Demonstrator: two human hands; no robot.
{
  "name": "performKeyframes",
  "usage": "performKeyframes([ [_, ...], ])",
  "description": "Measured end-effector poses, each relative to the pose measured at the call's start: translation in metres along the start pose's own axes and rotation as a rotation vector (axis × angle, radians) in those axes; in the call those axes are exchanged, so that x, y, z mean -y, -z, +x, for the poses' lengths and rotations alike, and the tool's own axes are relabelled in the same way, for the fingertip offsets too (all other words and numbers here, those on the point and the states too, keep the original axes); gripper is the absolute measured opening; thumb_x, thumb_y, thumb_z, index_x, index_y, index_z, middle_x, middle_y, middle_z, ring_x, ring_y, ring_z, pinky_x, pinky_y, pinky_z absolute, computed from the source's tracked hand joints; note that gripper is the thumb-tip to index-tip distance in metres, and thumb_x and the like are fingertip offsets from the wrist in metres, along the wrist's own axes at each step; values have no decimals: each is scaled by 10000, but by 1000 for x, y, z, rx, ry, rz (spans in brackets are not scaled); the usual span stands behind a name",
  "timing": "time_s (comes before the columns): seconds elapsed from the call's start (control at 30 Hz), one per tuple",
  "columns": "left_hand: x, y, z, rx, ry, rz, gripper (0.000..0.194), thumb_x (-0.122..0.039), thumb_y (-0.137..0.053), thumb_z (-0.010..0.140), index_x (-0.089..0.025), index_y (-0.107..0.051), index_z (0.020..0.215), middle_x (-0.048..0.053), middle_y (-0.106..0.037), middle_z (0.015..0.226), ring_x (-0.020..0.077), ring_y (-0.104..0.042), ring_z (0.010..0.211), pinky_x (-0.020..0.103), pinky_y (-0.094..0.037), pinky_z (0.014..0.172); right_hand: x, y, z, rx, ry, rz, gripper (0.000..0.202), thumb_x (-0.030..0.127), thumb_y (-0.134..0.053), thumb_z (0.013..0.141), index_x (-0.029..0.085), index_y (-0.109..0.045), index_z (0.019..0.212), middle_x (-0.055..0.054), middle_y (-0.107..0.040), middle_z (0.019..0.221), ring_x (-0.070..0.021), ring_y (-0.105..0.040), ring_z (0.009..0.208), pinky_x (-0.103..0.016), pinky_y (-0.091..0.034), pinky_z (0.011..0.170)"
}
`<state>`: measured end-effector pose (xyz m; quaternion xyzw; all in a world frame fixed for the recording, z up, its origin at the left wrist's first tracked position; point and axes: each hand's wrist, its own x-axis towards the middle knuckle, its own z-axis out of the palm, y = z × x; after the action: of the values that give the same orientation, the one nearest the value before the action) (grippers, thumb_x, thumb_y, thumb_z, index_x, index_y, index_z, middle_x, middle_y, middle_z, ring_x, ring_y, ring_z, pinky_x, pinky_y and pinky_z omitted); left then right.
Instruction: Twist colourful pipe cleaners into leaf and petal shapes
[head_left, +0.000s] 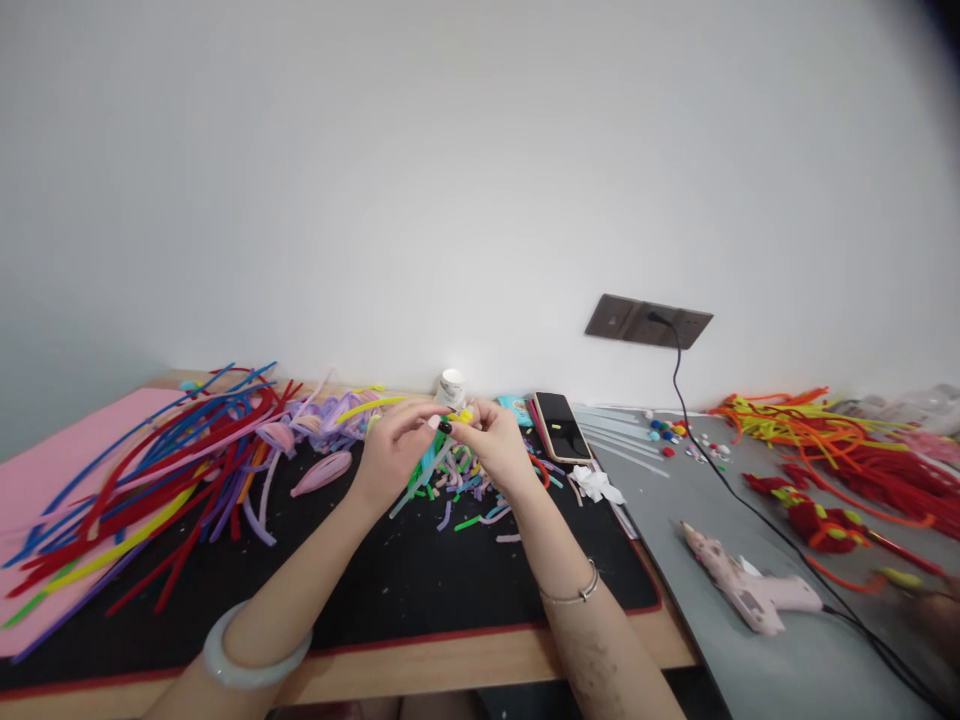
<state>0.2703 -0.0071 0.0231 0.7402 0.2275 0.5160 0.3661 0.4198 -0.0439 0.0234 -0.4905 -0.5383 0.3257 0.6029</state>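
Both hands meet over the black mat (pixel 420 580), fingertips close together. My left hand (pixel 397 450) is pinched on a yellow pipe cleaner (pixel 371 407), whose long end sticks out to the left. My right hand (pixel 495 445) pinches the yellow piece (pixel 466 414) between the hands; its exact shape is partly hidden by fingers. Teal and green pipe cleaners (pixel 429 462) show just below the fingertips. Short cut pieces of pipe cleaner (pixel 469 522) lie scattered beneath the hands. A pink looped pipe-cleaner shape (pixel 322 473) rests left of my left hand.
Long pipe cleaners (pixel 172 470) cover pink sheets at left. A white cup (pixel 451 384), phone (pixel 561 428) and crumpled tissue (pixel 596 486) stand behind and right. A pink glue gun (pixel 750 585), its cord plugged into the wall socket (pixel 649 321), lies near red pipe-cleaner work (pixel 821 520).
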Motion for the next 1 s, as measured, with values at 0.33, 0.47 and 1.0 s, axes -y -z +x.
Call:
performKeyframes([
  [0.33,-34,-11,28,156,112,294,99,-214,-611,729,-160,-677,779,37,-715,784,177,-651,734,277,-494,692,3,-6,-1,-157,35,-151,282,179,-600,618,203,-326,558,77,-273,545,-80,-239,546,-227,-212,505],
  [0.47,-36,-6,34,159,111,318,125,-221,-577,757,-173,-690,733,22,-723,746,169,-651,703,257,-475,648,10,-5,-3,-140,1,-118,258,253,-690,615,178,-448,563,75,-317,537,-78,-268,529,-230,-221,502],
  [1.0,-34,12,37,356,357,-430,202,-346,-737,688,-146,-709,685,-2,-592,553,136,-548,581,241,-439,564,14,4,-6,421,-268,425,327,395,-769,672,151,-558,726,118,-286,468,-23,-184,393,-213,-126,416],
])
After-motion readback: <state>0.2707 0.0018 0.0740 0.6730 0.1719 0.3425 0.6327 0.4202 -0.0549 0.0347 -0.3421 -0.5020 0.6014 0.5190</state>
